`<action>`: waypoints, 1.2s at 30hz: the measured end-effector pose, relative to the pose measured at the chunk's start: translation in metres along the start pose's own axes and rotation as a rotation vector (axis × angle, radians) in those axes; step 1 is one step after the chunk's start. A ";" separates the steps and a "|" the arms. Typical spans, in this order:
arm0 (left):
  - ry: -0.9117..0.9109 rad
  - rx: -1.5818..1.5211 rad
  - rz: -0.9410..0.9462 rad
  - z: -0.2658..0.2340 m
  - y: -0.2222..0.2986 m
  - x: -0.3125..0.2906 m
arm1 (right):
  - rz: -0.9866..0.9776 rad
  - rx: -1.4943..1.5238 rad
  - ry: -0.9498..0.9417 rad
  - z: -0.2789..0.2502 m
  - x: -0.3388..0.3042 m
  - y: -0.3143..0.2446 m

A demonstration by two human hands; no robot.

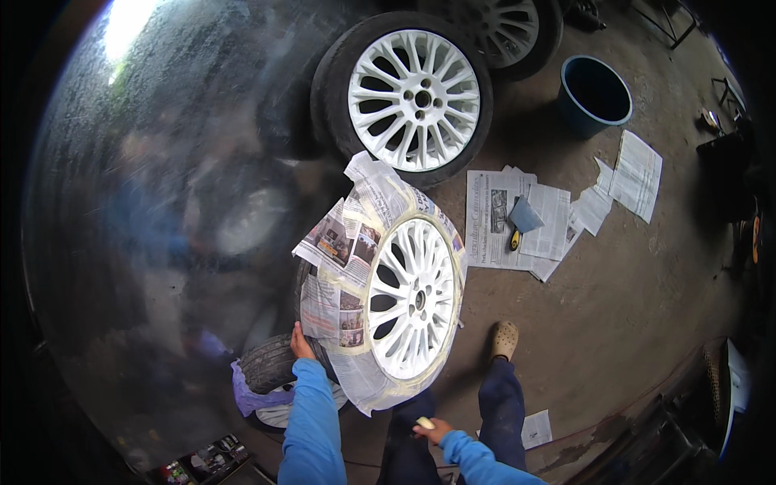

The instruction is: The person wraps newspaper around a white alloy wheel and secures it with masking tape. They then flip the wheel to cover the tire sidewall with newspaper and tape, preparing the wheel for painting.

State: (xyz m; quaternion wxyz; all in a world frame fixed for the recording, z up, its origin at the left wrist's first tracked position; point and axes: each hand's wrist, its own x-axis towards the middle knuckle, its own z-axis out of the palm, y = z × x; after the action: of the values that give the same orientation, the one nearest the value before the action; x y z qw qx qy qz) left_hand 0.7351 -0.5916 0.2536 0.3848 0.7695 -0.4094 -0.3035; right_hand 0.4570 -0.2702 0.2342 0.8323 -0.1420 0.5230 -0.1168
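Note:
A white multi-spoke wheel (419,300) stands tilted in front of me, its tyre covered with newspaper (331,242) that is fixed with pale tape around the rim. My left hand (301,343) grips the dark tyre at the wheel's near left edge, fingers partly hidden behind it. Below the wheel, by my leg, my right hand (436,431) is closed on a small cream-coloured roll of tape (424,422), apart from the wheel.
Beyond stands another white wheel (423,99) with a bare tyre. A dark blue bucket (596,95) is at the back right. Newspaper sheets (489,218) lie on the floor, with a putty knife (525,217) on them. Another tyre (269,364) with purple plastic lies at lower left.

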 end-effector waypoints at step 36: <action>0.119 0.327 -0.084 -0.019 0.090 -0.083 | 0.157 0.541 0.768 -0.301 -0.263 0.364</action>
State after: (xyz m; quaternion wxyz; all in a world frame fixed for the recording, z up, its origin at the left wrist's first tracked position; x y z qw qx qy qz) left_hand 0.6742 -0.5467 0.3520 0.2652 0.8550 -0.3971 -0.2025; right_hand 0.0898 0.1251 0.2002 0.5923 0.1729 0.7527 -0.2296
